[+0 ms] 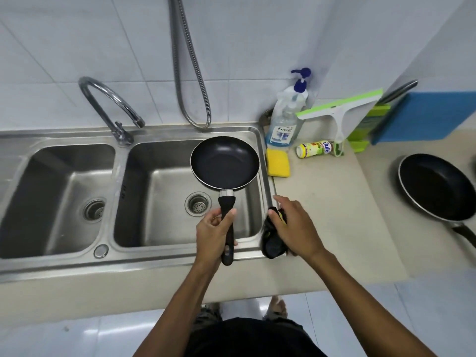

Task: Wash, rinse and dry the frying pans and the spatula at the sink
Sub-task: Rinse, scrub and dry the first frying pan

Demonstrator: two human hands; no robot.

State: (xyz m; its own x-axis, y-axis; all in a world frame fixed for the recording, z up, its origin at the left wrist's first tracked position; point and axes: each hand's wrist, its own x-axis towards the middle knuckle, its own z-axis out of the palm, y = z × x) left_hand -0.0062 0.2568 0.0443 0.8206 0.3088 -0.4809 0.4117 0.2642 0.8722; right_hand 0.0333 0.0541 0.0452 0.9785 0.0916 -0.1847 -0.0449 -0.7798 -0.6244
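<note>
A small black frying pan point(224, 162) hangs level over the right basin of the steel double sink point(64, 264). My left hand point(213, 234) grips its black handle. My right hand point(292, 226) holds a dark crumpled cloth point(273, 239) at the sink's right rim, beside the pan's handle. A larger black frying pan point(435, 186) rests on the beige counter at the far right. No spatula can be made out.
A curved tap point(108, 104) stands between the basins and a metal hose point(185, 73) hangs on the tiled wall. A yellow sponge point(278, 163), a soap pump bottle point(286, 119), a small lying bottle point(315, 148) and a green-and-white squeegee point(337, 106) sit right of the sink.
</note>
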